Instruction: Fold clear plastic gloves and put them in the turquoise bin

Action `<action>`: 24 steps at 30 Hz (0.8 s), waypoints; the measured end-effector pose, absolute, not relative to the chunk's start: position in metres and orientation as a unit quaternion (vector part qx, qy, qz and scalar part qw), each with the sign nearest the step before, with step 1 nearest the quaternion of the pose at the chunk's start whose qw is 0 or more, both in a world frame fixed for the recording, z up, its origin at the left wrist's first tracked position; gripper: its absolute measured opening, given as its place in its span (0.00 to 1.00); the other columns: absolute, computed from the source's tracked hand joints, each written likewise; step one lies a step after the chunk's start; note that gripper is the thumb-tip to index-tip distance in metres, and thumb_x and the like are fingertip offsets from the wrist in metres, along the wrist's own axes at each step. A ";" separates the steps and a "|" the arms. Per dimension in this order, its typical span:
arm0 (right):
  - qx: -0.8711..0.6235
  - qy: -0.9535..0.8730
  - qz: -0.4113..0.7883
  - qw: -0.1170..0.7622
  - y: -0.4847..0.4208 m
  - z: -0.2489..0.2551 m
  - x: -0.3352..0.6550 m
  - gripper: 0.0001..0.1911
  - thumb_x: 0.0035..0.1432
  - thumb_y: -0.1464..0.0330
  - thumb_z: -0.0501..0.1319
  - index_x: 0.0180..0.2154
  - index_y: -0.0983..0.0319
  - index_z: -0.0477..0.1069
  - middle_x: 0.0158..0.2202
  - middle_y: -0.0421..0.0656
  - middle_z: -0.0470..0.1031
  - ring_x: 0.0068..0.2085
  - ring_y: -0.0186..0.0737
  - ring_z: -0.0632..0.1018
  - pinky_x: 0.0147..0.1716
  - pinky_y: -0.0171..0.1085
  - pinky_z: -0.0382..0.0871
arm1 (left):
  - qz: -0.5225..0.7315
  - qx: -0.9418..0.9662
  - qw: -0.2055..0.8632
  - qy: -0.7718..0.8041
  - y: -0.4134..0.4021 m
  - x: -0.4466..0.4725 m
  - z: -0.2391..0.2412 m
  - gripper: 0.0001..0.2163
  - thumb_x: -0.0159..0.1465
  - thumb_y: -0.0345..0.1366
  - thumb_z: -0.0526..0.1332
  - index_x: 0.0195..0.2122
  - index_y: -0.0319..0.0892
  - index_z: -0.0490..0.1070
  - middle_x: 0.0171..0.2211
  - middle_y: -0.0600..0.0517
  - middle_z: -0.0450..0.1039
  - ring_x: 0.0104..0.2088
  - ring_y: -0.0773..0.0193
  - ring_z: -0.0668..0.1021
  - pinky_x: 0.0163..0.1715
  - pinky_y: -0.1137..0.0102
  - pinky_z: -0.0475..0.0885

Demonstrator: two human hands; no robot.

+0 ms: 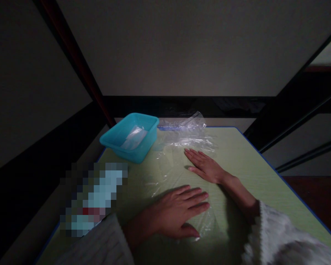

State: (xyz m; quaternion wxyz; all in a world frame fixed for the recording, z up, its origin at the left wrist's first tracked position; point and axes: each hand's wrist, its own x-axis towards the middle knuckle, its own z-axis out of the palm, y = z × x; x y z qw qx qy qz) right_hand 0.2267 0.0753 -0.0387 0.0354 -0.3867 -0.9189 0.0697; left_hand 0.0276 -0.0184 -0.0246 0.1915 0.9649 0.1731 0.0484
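A clear plastic bag (168, 165) lies spread on the pale green table, thin and hard to see at its edges. My left hand (176, 211) rests flat on its near part, fingers stretched toward the right. Farther out, my right hand (205, 165) lies flat along the bag's right side, fingers pointing to the upper left. Neither hand grips anything. Beyond my right fingertips, more clear plastic film (186, 130) sits crumpled and shiny at the table's far edge; whether it is part of the same bag I cannot tell.
At the far left of the table (237, 147) stands a turquoise plastic basin (145, 149) with a folded clear plastic piece (135, 137) inside. A pixelated, light blue long object (103, 191) lies by the left edge. A pale panel (182, 51) rises behind the table.
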 end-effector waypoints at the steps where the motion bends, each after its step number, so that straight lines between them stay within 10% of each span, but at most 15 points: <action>1: -0.388 -0.918 0.070 0.037 0.075 -0.038 0.227 0.35 0.63 0.52 0.36 0.62 0.68 0.45 0.63 0.51 0.46 0.63 0.46 0.49 0.59 0.50 0.50 | 0.051 0.964 0.194 0.172 -0.018 0.028 -0.025 0.29 0.64 0.49 0.50 0.62 0.39 0.47 0.64 0.46 0.43 0.64 0.57 0.48 0.61 0.60 0.43; 19: -0.412 -0.907 0.032 0.084 0.057 -0.012 0.253 0.21 0.64 0.64 0.42 0.49 0.60 0.69 0.49 0.45 0.73 0.59 0.50 0.61 0.57 0.65 0.37 | 0.128 0.920 0.315 0.193 -0.026 0.015 -0.004 0.23 0.61 0.46 0.56 0.55 0.41 0.62 0.53 0.46 0.68 0.55 0.60 0.68 0.61 0.60 0.45; 24: -0.353 -0.926 0.071 0.114 0.047 -0.012 0.234 0.21 0.64 0.66 0.43 0.56 0.59 0.60 0.56 0.45 0.65 0.60 0.46 0.59 0.58 0.60 0.42 | 0.155 0.902 0.328 0.235 -0.031 0.018 -0.009 0.19 0.62 0.42 0.55 0.52 0.42 0.65 0.47 0.49 0.73 0.49 0.62 0.73 0.59 0.63 0.52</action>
